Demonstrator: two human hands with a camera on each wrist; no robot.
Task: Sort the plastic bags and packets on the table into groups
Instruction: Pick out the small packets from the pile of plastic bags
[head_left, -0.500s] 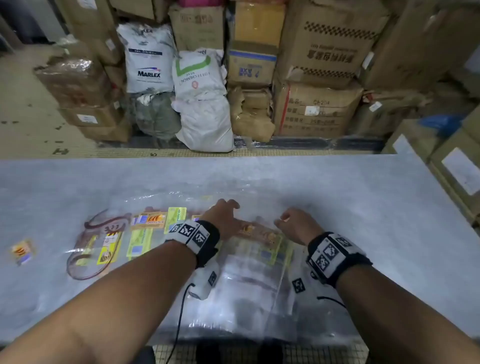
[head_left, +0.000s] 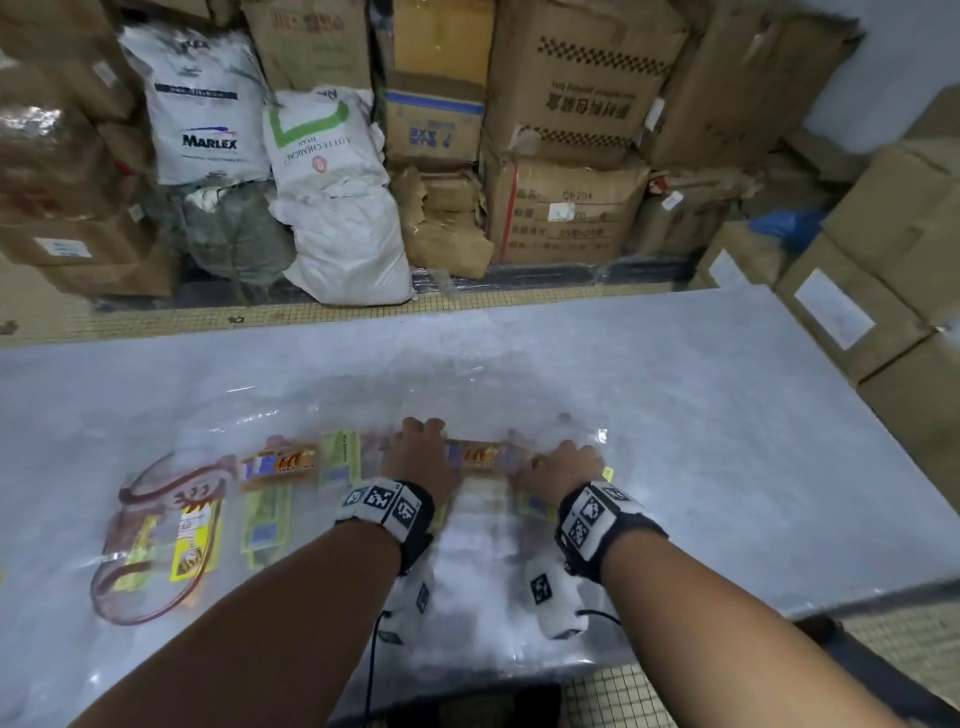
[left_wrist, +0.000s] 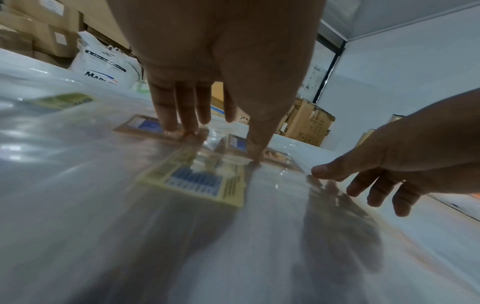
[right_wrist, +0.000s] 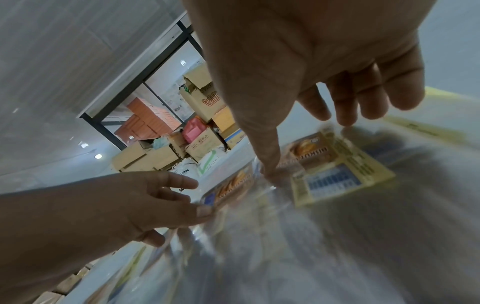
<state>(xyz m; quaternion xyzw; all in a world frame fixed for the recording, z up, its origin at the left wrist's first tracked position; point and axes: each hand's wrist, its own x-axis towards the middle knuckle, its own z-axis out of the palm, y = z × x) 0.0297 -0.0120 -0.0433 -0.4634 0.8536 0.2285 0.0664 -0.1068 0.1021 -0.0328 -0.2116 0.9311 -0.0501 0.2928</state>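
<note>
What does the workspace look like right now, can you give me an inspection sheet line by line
Surface: grey table, bare on its right side.
Job's things: clear plastic bags with printed labels under both hands; a red-trimmed bag lies to the left.
Clutter: nothing seen.
Hands: left hand and right hand press fingertips down on the bags; neither grips.
Cables: a black cable hangs from the left wrist unit.
Surroundings: cardboard boxes and white sacks stacked behind the table.
</note>
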